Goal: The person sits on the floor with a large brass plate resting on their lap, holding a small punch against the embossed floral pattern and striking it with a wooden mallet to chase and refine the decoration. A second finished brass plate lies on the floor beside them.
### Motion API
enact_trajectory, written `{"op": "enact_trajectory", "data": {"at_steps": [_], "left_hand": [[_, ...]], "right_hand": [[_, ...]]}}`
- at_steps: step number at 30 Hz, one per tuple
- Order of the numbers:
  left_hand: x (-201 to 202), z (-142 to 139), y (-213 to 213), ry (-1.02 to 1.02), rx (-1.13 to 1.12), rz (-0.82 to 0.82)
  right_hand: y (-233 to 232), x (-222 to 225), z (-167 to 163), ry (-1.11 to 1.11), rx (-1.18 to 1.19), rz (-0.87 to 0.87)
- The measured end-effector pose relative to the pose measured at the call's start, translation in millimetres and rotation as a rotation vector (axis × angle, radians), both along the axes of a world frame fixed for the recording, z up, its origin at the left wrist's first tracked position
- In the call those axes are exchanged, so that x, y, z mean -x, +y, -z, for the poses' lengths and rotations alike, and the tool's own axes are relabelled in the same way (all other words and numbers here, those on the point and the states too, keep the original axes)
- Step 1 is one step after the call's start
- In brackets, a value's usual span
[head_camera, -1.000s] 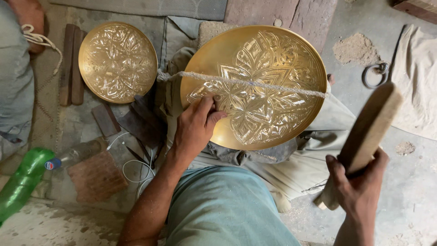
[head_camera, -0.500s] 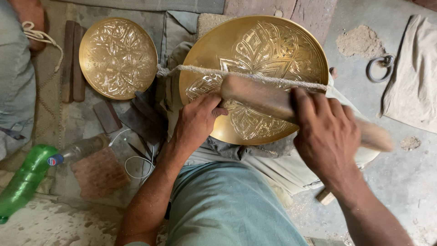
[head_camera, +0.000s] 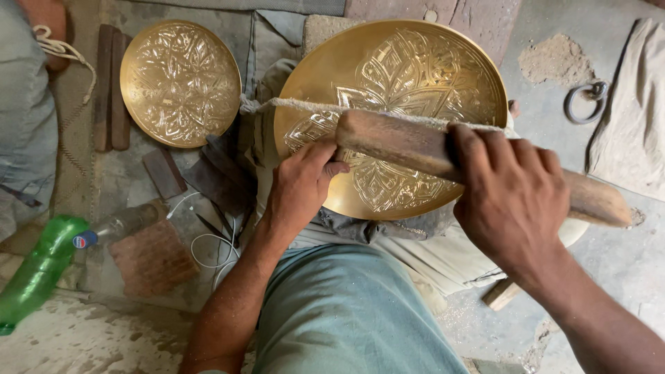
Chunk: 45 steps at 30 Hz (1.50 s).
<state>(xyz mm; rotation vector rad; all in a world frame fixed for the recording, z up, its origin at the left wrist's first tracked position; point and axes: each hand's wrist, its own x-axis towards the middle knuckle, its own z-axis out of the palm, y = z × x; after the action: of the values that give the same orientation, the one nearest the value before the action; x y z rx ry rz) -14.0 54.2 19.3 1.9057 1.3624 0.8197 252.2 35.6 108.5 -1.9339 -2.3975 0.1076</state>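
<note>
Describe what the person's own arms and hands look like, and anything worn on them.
Both forearms are bare, with no sleeve showing in view. The left hand and right hand wear no gloves, and no ring, watch or bracelet shows. Nails are short.

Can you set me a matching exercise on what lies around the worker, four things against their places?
Things:
1. large brass plate
2. small brass plate
3. green plastic bottle
4. metal ring

Places:
A. on the grey floor at the far right, beside a pile of sand
B. lower left corner, lying on its side
C. under the wooden mallet gripped by the right hand, with a rope across it
D. flat on the ground at upper left, beside two wooden sticks

Pairs: 1-C, 2-D, 3-B, 4-A
</note>
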Motion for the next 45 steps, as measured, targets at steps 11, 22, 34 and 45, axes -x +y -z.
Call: {"op": "enact_trajectory", "data": {"at_steps": [11, 22, 34, 45], "left_hand": [[-2.2, 7.7, -12.3, -0.006, -0.055, -0.109], [-7.5, 8.4, -15.5, 0.035, -0.008, -0.166], [-12.9, 10.9, -21.4, 0.027, -0.053, -0.240], [-16.7, 10.7, -35.0, -0.024, -0.033, -0.310]], "right_hand": [[10.9, 3.7, -3.5, 0.174, -0.077, -0.068], [24.1, 9.4, -14.4, -0.184, 0.013, -0.194], [31.0, 9.7, -15.4, -0.314, -0.048, -0.319], [48.2, 33.2, -44.3, -0.085, -0.061, -0.229]]}}
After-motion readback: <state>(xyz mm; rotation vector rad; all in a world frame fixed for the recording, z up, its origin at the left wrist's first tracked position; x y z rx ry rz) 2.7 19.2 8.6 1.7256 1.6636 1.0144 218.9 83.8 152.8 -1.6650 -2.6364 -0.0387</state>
